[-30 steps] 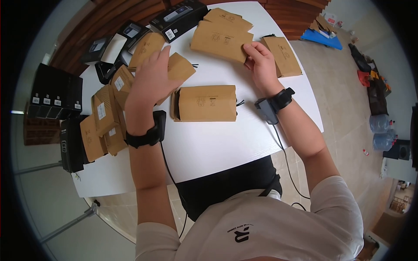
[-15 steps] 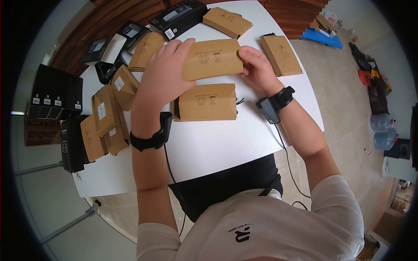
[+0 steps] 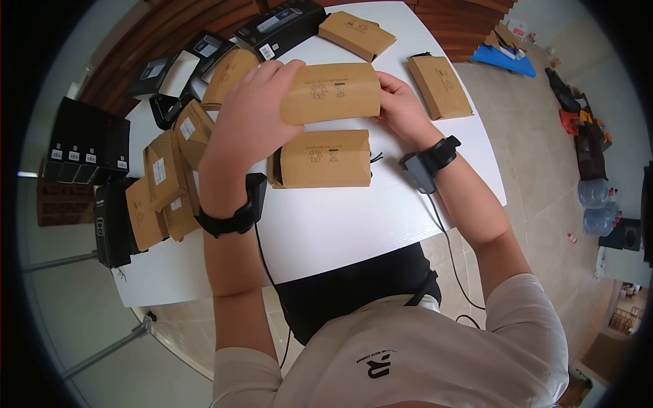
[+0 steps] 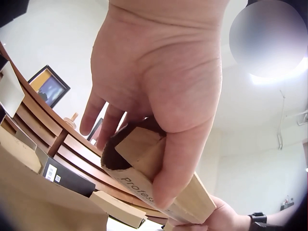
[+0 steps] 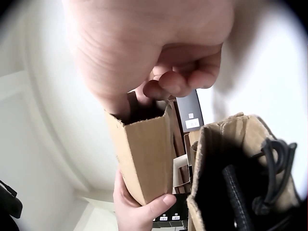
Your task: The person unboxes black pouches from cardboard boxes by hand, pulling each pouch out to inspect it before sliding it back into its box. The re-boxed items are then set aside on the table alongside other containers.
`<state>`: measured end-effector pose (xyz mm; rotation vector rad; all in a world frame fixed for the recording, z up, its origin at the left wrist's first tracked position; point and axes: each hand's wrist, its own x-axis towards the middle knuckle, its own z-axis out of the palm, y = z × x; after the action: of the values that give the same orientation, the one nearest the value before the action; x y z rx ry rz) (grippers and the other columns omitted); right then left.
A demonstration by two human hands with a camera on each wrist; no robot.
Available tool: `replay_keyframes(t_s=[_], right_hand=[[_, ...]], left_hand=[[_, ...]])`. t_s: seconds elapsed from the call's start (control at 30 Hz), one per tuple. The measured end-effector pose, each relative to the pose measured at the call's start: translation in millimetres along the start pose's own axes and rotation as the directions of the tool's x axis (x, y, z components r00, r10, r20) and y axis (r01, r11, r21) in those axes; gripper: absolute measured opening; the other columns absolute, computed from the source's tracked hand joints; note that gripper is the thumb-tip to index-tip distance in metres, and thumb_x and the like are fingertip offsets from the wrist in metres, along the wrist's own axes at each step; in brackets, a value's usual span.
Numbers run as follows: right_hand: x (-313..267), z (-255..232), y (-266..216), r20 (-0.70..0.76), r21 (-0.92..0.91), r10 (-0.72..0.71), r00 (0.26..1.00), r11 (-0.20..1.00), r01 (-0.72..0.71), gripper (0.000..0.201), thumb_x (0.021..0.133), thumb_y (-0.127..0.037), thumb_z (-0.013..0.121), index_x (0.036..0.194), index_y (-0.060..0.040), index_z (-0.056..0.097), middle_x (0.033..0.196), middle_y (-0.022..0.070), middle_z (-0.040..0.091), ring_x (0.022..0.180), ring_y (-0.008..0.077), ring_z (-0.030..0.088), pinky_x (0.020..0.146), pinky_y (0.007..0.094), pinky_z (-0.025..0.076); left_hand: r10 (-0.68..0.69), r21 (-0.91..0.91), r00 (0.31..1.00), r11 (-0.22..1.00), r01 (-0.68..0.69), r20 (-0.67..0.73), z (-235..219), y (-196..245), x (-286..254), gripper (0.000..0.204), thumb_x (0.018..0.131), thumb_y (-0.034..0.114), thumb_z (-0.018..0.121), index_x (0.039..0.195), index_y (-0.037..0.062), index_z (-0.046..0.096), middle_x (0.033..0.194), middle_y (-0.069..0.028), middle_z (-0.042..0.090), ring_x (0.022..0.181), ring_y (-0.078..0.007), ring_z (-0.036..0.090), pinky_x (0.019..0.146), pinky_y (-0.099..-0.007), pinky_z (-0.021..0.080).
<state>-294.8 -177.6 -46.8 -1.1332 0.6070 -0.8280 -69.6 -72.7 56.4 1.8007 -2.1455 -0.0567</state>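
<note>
My left hand (image 3: 252, 112) grips the left end of a brown cardboard box (image 3: 333, 92) held up over the table. In the left wrist view its thumb lies along the printed side, beside an open end with a flap folded inward. My right hand (image 3: 406, 112) is at the box's right end. The right wrist view shows its fingers (image 5: 175, 84) curled at the rim of that open end, their tips partly hidden. Just nearer the body lies a second brown box (image 3: 323, 163); its open end shows a black pouch and cord (image 5: 276, 168).
Brown boxes (image 3: 163, 177) and black boxes (image 3: 88, 143) are piled along the left side. A long black box (image 3: 282, 30) and another brown box (image 3: 357, 35) lie at the back. One more brown box (image 3: 441, 87) sits near the right edge. Cables hang from both wrist cameras.
My right hand has brought the box from the back toward the middle. My left hand, before empty over the boxes, has taken its left end. The right fingers have shifted at the open end.
</note>
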Motion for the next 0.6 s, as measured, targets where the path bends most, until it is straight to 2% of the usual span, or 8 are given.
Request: replay_keyframes(t_s=[0.07, 0.17, 0.2, 0.27, 0.37, 0.5, 0.6], right_hand=[[1.4, 1.6, 3.1, -0.013, -0.109, -0.080, 0.997, 0.991, 0.078, 0.034, 0.095, -0.010, 0.063, 0.128, -0.0029, 0.062, 0.083, -0.0061, 0.060, 0.068, 0.0016, 0.047, 0.058, 0.0197, 0.039], [-3.8, 4.0, -2.0, 0.038, -0.141, -0.092, 0.995, 0.985, 0.096, 0.042, 0.092, -0.005, 0.067, 0.133, -0.0013, 0.057, 0.087, -0.0059, 0.062, 0.074, 0.0008, 0.052, 0.064, 0.0194, 0.043], [-3.4, 3.4, -1.4, 0.038, -0.141, -0.092, 0.995, 0.985, 0.096, 0.042, 0.092, -0.005, 0.067, 0.133, -0.0013, 0.057, 0.087, -0.0059, 0.062, 0.074, 0.0008, 0.052, 0.064, 0.0194, 0.043], [-2.3, 1.7, 1.7, 0.155, -0.128, -0.142, 0.978, 0.978, 0.162, 0.049, 0.090, -0.005, 0.069, 0.136, -0.0008, 0.054, 0.093, -0.0053, 0.064, 0.080, 0.0014, 0.055, 0.072, 0.0193, 0.046], [-0.6, 1.0, 5.7, 0.178, -0.102, -0.106, 0.978, 0.987, 0.126, 0.050, 0.090, -0.004, 0.071, 0.137, -0.0006, 0.053, 0.098, -0.0038, 0.065, 0.085, 0.0021, 0.057, 0.078, 0.0194, 0.047], [-0.1, 1.5, 7.6, 0.181, -0.087, -0.081, 0.980, 0.991, 0.098, 0.046, 0.090, -0.005, 0.070, 0.134, -0.0004, 0.055, 0.093, -0.0049, 0.063, 0.083, 0.0017, 0.056, 0.076, 0.0192, 0.047], [3.7, -3.6, 13.7, 0.169, -0.123, -0.125, 0.978, 0.981, 0.147, 0.040, 0.092, -0.005, 0.068, 0.130, -0.0010, 0.057, 0.087, -0.0066, 0.059, 0.077, 0.0011, 0.053, 0.070, 0.0190, 0.045]], left_hand=[[-0.019, -0.002, 1.000, 1.000, 0.019, 0.021, -2.3, 2.6, -0.1, 0.080, 0.066, 0.011, 0.082, 0.140, 0.0123, 0.049, 0.132, -0.0110, 0.056, 0.122, -0.0307, 0.053, 0.103, -0.0398, 0.046], [-0.026, -0.019, 0.999, 0.999, 0.027, 0.045, -5.4, -2.1, -0.9, 0.079, 0.066, 0.011, 0.083, 0.139, 0.0117, 0.050, 0.129, -0.0113, 0.058, 0.121, -0.0306, 0.054, 0.102, -0.0398, 0.046], [-0.012, -0.035, 0.999, 0.999, 0.014, 0.047, -6.2, -4.1, -1.1, 0.079, 0.066, 0.011, 0.083, 0.139, 0.0115, 0.050, 0.127, -0.0114, 0.059, 0.121, -0.0306, 0.054, 0.102, -0.0400, 0.046], [-0.021, -0.024, 0.999, 0.999, 0.022, 0.049, -7.8, -3.5, -2.6, 0.079, 0.066, 0.011, 0.083, 0.138, 0.0111, 0.051, 0.127, -0.0116, 0.059, 0.121, -0.0307, 0.054, 0.102, -0.0398, 0.047], [-0.054, -0.029, 0.995, 0.998, 0.056, 0.088, -11.9, 1.1, -3.0, 0.080, 0.066, 0.010, 0.083, 0.138, 0.0104, 0.051, 0.127, -0.0120, 0.059, 0.120, -0.0305, 0.055, 0.101, -0.0392, 0.047], [-0.102, -0.087, 0.984, 0.989, 0.116, 0.146, -7.9, -0.4, -4.0, 0.081, 0.065, 0.009, 0.082, 0.139, 0.0093, 0.050, 0.130, -0.0126, 0.057, 0.120, -0.0303, 0.055, 0.102, -0.0382, 0.047], [-0.132, -0.087, 0.977, 0.985, 0.148, 0.168, -8.5, -0.7, -4.4, 0.083, 0.065, 0.008, 0.082, 0.141, 0.0092, 0.048, 0.131, -0.0127, 0.056, 0.120, -0.0310, 0.055, 0.103, -0.0383, 0.047]])
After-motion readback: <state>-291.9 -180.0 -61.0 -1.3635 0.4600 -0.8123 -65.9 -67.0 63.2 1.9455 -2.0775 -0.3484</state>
